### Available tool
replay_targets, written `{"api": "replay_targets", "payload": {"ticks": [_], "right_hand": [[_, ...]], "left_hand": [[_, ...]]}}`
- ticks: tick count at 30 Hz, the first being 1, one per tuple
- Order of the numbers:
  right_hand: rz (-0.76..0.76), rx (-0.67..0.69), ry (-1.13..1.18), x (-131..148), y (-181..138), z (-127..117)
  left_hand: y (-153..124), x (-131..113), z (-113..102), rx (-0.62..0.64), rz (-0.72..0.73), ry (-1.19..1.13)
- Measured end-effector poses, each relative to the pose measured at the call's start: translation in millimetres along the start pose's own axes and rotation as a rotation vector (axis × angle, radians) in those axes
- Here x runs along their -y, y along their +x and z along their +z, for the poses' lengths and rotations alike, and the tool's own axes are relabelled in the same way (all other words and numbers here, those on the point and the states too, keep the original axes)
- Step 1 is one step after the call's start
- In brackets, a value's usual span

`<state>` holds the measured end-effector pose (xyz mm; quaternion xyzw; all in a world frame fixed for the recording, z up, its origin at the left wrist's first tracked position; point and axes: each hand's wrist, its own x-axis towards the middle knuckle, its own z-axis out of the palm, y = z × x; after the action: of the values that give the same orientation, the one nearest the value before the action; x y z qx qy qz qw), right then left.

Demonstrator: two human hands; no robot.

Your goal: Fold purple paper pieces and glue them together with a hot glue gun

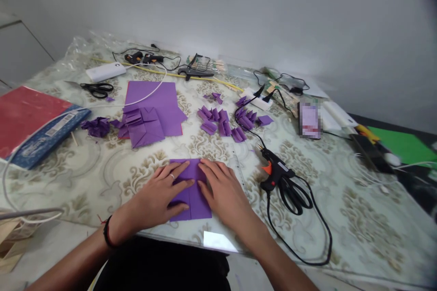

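A folded sheet of purple paper (196,211) lies flat on the patterned table cover near the front edge, with a line running down its middle. My left hand (160,195) rests on its left part, fingers spread flat. On the right part lies my right hand (221,188), fingers stretched out over the paper. Beyond the hands are several small folded purple pieces (223,122). A larger folded purple piece (146,129) sits on purple sheets (153,93), and crumpled purple paper (97,126) lies left of it.
A black glue gun (275,173) with a looping cord lies right of my hands, beside black-handled scissors (295,198). Other scissors (97,89), a white power bank (105,71) and a red paper pack (30,113) are left. A phone (310,120) stands near a power strip (257,98).
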<state>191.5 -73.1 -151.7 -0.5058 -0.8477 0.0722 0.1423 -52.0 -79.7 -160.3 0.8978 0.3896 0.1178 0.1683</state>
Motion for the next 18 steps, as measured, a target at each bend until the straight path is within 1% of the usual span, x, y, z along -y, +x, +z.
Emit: {"api": "replay_targets", "payload": {"ticks": [4, 10, 15, 18], "right_hand": [[-0.030, -0.012, -0.006, 2, -8, -2], [-0.076, -0.030, 0.000, 8, -33, -9], [-0.084, -0.071, 0.023, 11, -53, -12], [-0.085, -0.110, 0.052, 13, -61, -9]], "left_hand": [[1, -2, 0, -0.012, -0.009, 0.002], [1, -2, -2, 0.009, -0.003, 0.003], [1, -1, -4, -0.013, 0.006, 0.005], [3, -6, -3, -0.022, -0.008, 0.042]]}}
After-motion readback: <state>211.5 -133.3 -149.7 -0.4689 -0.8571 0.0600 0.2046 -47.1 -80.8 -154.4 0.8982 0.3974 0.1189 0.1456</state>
